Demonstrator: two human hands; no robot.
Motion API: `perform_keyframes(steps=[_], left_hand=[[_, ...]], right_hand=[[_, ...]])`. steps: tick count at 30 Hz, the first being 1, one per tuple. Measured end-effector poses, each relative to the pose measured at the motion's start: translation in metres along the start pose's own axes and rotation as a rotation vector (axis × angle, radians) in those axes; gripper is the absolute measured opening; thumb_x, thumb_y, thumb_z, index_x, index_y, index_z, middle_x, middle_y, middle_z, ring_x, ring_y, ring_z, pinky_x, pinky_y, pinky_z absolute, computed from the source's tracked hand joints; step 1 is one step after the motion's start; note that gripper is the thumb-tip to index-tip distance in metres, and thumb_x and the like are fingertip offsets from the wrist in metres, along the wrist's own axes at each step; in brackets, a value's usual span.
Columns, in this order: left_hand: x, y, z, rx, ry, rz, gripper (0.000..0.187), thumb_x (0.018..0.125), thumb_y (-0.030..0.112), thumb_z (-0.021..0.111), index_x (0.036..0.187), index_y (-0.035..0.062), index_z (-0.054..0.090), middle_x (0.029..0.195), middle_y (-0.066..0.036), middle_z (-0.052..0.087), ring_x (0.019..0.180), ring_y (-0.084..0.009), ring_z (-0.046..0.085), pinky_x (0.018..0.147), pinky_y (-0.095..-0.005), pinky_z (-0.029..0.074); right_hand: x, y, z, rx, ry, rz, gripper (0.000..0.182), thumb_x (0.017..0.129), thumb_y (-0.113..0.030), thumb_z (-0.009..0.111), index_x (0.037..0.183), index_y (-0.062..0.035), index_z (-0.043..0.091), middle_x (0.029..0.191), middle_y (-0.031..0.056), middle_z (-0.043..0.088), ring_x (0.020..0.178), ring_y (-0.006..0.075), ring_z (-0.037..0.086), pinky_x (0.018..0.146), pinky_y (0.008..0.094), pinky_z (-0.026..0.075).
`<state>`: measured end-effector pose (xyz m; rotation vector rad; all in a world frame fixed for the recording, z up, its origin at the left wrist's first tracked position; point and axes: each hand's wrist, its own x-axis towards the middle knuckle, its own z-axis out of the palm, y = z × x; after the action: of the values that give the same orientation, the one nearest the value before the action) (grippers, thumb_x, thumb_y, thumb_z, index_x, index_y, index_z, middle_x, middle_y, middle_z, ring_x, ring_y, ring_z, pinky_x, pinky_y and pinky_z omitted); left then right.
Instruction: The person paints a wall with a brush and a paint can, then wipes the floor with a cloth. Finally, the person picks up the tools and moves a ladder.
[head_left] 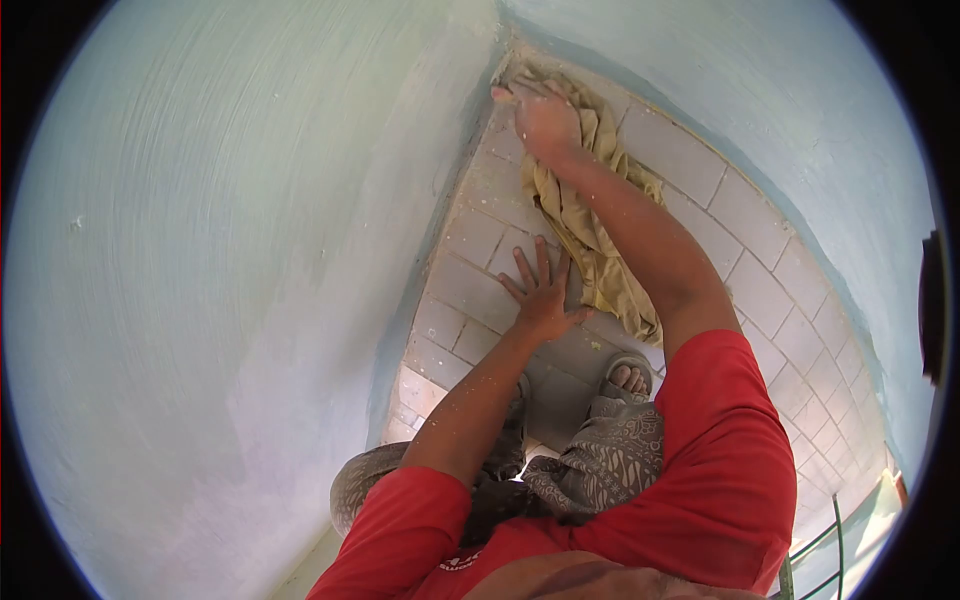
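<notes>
A long, crumpled tan cloth (590, 225) lies over the tiles, from the far corner down towards the sandalled foot. My right hand (545, 118) presses on its far end in the corner between the walls, with the fingers bent round the fabric. Beside the cloth's left edge, my left hand (545, 295) rests flat on the tiled floor (480, 285) with its fingers spread and nothing in it.
Pale blue-green walls (260, 220) rise at the left and at the right (780, 110). A sandalled foot (628, 378) is below the cloth. Thin green metal bars (838, 550) stand at the lower right.
</notes>
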<state>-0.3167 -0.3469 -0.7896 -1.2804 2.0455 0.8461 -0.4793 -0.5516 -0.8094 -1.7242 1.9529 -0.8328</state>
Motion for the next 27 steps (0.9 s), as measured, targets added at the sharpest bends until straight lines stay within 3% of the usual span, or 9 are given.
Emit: perform_keyframes(steps=[3, 5, 10, 12, 14, 16, 19, 24, 27], left_hand=[[-0.001, 0.001, -0.001, -0.002, 0.014, 0.010, 0.133, 0.075, 0.069, 0.080, 0.167, 0.0108, 0.003, 0.167, -0.030, -0.023, 0.145, -0.0631, -0.029, 0.098, -0.0908, -0.005], [-0.001, 0.000, -0.006, 0.010, 0.001, 0.038, 0.133, 0.076, 0.070, 0.078, 0.167, 0.0104, 0.002, 0.166, -0.032, -0.023, 0.144, -0.0646, -0.030, 0.096, -0.0919, -0.004], [0.005, -0.004, 0.000, 0.040, -0.075, 0.026, 0.134, 0.076, 0.071, 0.077, 0.167, 0.0126, -0.002, 0.166, -0.033, -0.023, 0.143, -0.0650, -0.030, 0.095, -0.0924, -0.005], [0.007, -0.008, 0.004, 0.072, -0.113, 0.011, 0.135, 0.076, 0.071, 0.077, 0.167, 0.0136, -0.004, 0.166, -0.033, -0.023, 0.143, -0.0649, -0.030, 0.095, -0.0924, -0.005], [0.006, -0.008, 0.003, 0.068, -0.075, 0.027, 0.135, 0.077, 0.071, 0.077, 0.167, 0.0149, -0.006, 0.166, -0.032, -0.024, 0.143, -0.0648, -0.031, 0.095, -0.0922, -0.006], [0.004, -0.007, -0.001, 0.041, -0.069, 0.032, 0.134, 0.077, 0.071, 0.076, 0.167, 0.0147, -0.006, 0.166, -0.032, -0.024, 0.143, -0.0651, -0.030, 0.095, -0.0922, -0.006], [0.004, -0.002, -0.001, 0.015, -0.041, 0.049, 0.134, 0.078, 0.071, 0.076, 0.167, 0.0146, -0.006, 0.165, -0.032, -0.026, 0.142, -0.0658, -0.030, 0.095, -0.0923, -0.006], [0.005, -0.005, -0.002, 0.023, -0.028, 0.059, 0.134, 0.078, 0.070, 0.077, 0.167, 0.0130, -0.005, 0.166, -0.032, -0.023, 0.142, -0.0669, -0.030, 0.095, -0.0924, -0.006], [0.007, -0.013, 0.011, 0.087, -0.077, 0.057, 0.134, 0.077, 0.070, 0.077, 0.166, 0.0111, -0.005, 0.166, -0.033, -0.019, 0.142, -0.0675, -0.029, 0.094, -0.0925, -0.006]], right_hand=[[0.016, 0.005, -0.008, -0.126, -0.278, 0.136, 0.037, 0.096, -0.011, 0.055, 0.131, -0.0124, 0.068, 0.127, 0.0123, 0.069, 0.131, 0.0242, 0.057, 0.100, 0.0406, 0.055], [-0.005, -0.001, 0.029, -0.168, 0.082, -0.156, 0.035, 0.096, -0.012, 0.056, 0.129, -0.0106, 0.069, 0.135, 0.0099, 0.065, 0.133, 0.0259, 0.054, 0.100, 0.0397, 0.055], [-0.069, -0.027, 0.037, -0.114, -0.078, -0.412, 0.036, 0.093, -0.013, 0.058, 0.128, -0.0078, 0.069, 0.141, 0.0049, 0.063, 0.133, 0.0237, 0.054, 0.106, 0.0375, 0.051], [-0.069, -0.031, 0.019, 0.000, -0.388, -0.511, 0.037, 0.093, -0.014, 0.059, 0.128, -0.0085, 0.069, 0.141, 0.0052, 0.065, 0.130, 0.0214, 0.058, 0.113, 0.0390, 0.045], [-0.041, -0.007, 0.014, -0.016, 0.047, -0.353, 0.038, 0.092, -0.015, 0.060, 0.128, -0.0075, 0.069, 0.139, 0.0092, 0.066, 0.129, 0.0211, 0.060, 0.119, 0.0398, 0.038], [-0.004, 0.013, -0.016, 0.081, 0.212, -0.088, 0.043, 0.092, -0.014, 0.060, 0.134, -0.0044, 0.065, 0.142, 0.0136, 0.063, 0.135, 0.0264, 0.056, 0.121, 0.0399, 0.033], [0.004, 0.033, 0.000, -0.286, 0.375, -0.187, 0.050, 0.093, -0.013, 0.060, 0.141, -0.0011, 0.060, 0.142, 0.0170, 0.062, 0.139, 0.0321, 0.052, 0.122, 0.0406, 0.033], [-0.048, 0.004, 0.058, -0.190, 0.085, -0.446, 0.067, 0.085, -0.009, 0.064, 0.151, -0.0063, 0.051, 0.150, 0.0148, 0.055, 0.146, 0.0322, 0.044, 0.124, 0.0390, 0.033], [-0.090, -0.022, 0.067, -0.047, 0.053, -0.523, 0.062, 0.082, -0.005, 0.063, 0.144, -0.0088, 0.060, 0.147, 0.0125, 0.059, 0.142, 0.0302, 0.049, 0.118, 0.0383, 0.040]])
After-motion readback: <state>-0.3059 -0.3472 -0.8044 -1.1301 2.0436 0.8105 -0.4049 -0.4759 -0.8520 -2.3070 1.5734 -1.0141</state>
